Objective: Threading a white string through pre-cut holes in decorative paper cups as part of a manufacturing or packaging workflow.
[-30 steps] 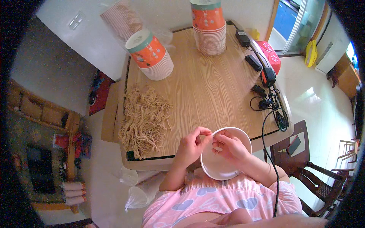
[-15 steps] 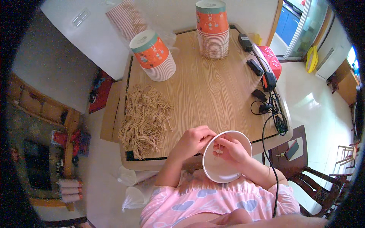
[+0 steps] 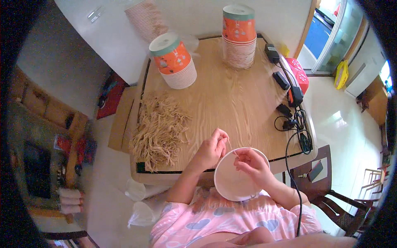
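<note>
A white-lined paper bucket (image 3: 225, 182) sits tilted in my lap at the table's front edge, its mouth facing up toward me. My left hand (image 3: 213, 149) is just beyond its upper left rim, thumb and fingers pinched on a thin strand of twine. Over the bucket's mouth, my right hand (image 3: 253, 166) pinches a short end of twine (image 3: 235, 153) near the far rim. The bucket's outside is mostly hidden. Nearest my left hand on the table lies a loose heap of cut beige twine (image 3: 160, 132).
Two stacks of upside-down orange and green paper buckets, one left (image 3: 173, 60) and one right (image 3: 239, 35), stand at the back. Behind the left one is a plastic-wrapped stack (image 3: 144, 18). Power adapters (image 3: 272, 53) and a coiled black cable (image 3: 304, 138) line the right edge.
My right hand has drawn up out of the bucket's mouth to its far rim. My left hand has lifted slightly away from the rim. The head view has shifted a little.
</note>
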`<state>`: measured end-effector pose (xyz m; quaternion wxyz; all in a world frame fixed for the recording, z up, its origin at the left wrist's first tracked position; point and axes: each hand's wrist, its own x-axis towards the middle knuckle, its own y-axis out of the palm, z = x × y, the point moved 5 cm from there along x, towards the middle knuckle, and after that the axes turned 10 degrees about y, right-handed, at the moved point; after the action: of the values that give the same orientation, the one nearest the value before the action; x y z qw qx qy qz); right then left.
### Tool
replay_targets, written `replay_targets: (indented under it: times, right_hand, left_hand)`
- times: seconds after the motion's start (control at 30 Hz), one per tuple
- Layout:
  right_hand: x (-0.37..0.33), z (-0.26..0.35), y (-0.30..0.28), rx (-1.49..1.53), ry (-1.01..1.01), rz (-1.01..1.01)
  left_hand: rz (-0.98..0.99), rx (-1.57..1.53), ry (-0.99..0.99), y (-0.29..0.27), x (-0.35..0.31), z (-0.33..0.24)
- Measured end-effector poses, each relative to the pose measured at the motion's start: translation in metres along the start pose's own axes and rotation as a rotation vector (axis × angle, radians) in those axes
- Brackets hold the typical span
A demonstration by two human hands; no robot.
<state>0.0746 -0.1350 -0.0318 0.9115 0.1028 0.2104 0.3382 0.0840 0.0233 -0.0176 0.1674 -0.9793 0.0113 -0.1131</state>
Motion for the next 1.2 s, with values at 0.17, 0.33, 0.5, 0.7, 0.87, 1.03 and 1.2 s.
replay_targets:
  times: [0.17, 0.33, 0.5, 0.7, 0.87, 1.03, 1.2]
  right_hand:
    - [0.0, 0.046, 0.034, -0.602, -0.39, -0.113]
    - [0.02, 0.063, 0.053, -1.211, -0.581, -0.044]
    - [0.025, 0.072, 0.05, -1.187, -0.692, -0.002]
    - [0.032, 0.078, 0.027, -1.229, -0.678, -0.145]
    - [0.043, 0.06, 0.015, -1.243, -0.528, -0.029]
    - [0.04, 0.068, 0.025, -1.273, -0.556, -0.071]
    - [0.04, 0.06, 0.032, -1.33, -0.563, 0.019]
  left_hand:
    - [0.095, -0.188, -0.251, -0.002, 0.001, 0.011]
    - [0.107, -0.561, -0.318, -0.007, 0.012, 0.041]
    - [0.085, -0.777, -0.504, -0.002, 0.019, 0.062]
    - [0.065, -0.954, -0.539, -0.003, 0.019, 0.065]
    - [0.043, -0.94, -0.387, 0.005, 0.023, 0.063]
    - [-0.073, -0.636, -0.269, -0.001, 0.025, 0.066]
    - [-0.245, -0.331, 0.072, -0.01, 0.031, 0.067]
